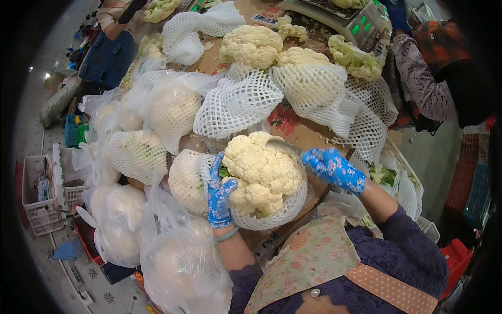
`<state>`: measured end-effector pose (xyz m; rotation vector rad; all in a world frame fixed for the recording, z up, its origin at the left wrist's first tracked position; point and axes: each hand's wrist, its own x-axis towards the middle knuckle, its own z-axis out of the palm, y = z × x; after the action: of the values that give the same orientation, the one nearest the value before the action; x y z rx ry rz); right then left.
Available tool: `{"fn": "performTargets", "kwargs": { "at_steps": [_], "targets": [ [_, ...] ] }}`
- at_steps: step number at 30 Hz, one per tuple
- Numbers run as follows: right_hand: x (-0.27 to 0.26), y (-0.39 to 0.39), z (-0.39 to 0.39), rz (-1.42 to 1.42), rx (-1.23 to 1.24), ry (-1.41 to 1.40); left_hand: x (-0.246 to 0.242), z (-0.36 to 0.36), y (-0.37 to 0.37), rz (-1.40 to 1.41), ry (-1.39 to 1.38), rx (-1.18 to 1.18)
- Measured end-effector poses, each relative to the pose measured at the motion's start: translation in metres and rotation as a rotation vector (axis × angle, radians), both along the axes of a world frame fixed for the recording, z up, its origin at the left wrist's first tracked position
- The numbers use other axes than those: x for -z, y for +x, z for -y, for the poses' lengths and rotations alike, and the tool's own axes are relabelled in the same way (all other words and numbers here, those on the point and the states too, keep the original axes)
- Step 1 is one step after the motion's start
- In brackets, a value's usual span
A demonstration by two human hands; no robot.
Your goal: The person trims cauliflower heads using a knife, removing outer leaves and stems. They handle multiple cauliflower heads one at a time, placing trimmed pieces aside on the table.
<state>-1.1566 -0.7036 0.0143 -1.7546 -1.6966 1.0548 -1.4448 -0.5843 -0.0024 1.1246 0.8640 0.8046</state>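
Note:
A large cauliflower head (262,168) sits in a white foam net sleeve (270,219) before me. Wearing a blue floral glove, my left hand (221,190) holds it at its left side, the fingers spread along the curds and the net. My right hand (333,168), gloved alike, is closed around the handle of a small blurred metal tool, whose curved blade (282,145) touches or hovers over the top right of the curds; which one I cannot tell. Another netted cauliflower (188,178) lies just left of my left hand.
Bagged cauliflowers (180,259) crowd the left side. Netted heads (310,82) and a bare cauliflower (251,45) lie across the far side, near a digital scale (353,23). Co-workers stand at the upper right (423,78) and upper left. White plastic crates (39,196) stand on the floor.

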Motion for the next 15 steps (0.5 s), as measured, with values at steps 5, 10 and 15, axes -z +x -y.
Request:
{"fn": "performTargets", "kwargs": {
  "at_steps": [5,10,15],
  "targets": [
    [0.002,-0.004,0.002,-0.233,0.02,0.012,-0.003,0.003,0.0,-0.02,-0.015,-0.018],
    [0.003,-0.007,0.001,0.379,0.054,0.238,-0.004,0.002,0.002,-0.013,-0.007,-0.026],
    [0.008,-0.011,0.001,-0.105,0.125,0.069,-0.005,0.003,0.003,0.029,-0.042,-0.012]
  ]
}}
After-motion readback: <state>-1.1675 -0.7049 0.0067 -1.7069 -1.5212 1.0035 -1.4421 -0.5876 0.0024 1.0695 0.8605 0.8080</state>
